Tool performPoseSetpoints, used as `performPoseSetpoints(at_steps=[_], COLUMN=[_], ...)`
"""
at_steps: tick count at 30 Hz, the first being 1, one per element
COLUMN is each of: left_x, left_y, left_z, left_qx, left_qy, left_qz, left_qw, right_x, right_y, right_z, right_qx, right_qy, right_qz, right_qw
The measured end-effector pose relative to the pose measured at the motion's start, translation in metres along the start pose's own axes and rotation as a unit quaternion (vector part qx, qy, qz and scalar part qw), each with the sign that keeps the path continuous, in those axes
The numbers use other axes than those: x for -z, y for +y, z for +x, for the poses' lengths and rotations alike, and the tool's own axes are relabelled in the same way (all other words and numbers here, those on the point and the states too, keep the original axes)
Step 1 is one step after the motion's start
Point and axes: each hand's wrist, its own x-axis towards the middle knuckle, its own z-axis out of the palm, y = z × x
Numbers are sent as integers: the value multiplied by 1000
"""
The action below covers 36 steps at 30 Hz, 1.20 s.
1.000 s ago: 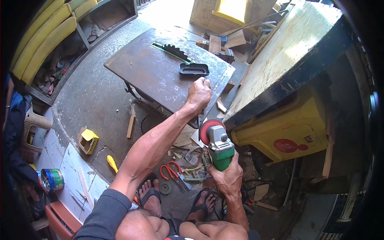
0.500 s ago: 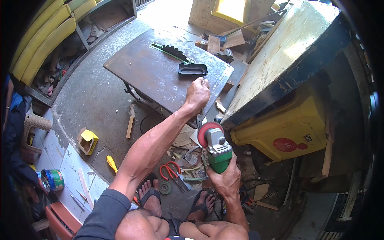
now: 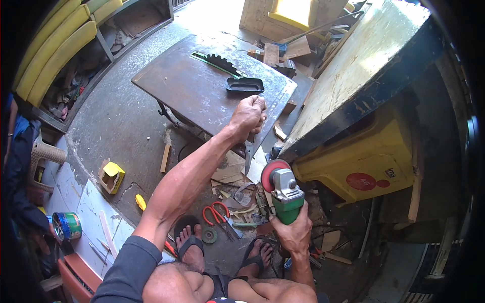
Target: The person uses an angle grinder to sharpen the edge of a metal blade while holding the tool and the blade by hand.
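My right hand (image 3: 294,230) is wrapped round the green body of an angle grinder (image 3: 287,194), which has a grey metal head. Its red disc (image 3: 271,174) faces left, apart from my left hand. At the table's near edge, my left hand (image 3: 247,116) is closed in a fist. A dark, pointed metal blade (image 3: 249,151) hangs below this fist, its upper end hidden by the fingers. Just beyond the fist, a black open tray (image 3: 245,86) lies on the metal-topped table (image 3: 177,76). A toothed black strip with a green edge (image 3: 220,64) lies behind the tray.
Red-handled scissors (image 3: 216,213) and a round grinding disc (image 3: 208,235) lie on the floor by my feet, among wood scraps. A yellow plastic piece (image 3: 361,161) and a large slanted board (image 3: 358,55) stand at right. A small yellow box (image 3: 112,177) lies at left.
The grinder has moved right and slightly down, away from my left hand. My left fist has turned and shifted slightly left, and more of the blade below it shows.
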Motion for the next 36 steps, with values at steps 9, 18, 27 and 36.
performPoseSetpoints(at_steps=[9,18,27,36], left_x=[-8,-13,-13,-13], left_y=[-1,-3,-3,-3], left_z=[-7,-8,-8,-8], left_qx=[-26,-50,-53,-49], left_qy=[16,66,65,68], left_qz=[38,93,86,101], left_qw=[999,992,993,991], right_x=[1,-2,-1,3], right_y=[0,0,-21,-14], right_z=[-18,-24,-2,-12], right_qx=[65,58,19,8], right_qy=[-66,-98,-104,-111], right_qz=[-1,-19,-26,-19], right_qw=[996,993,994,994])
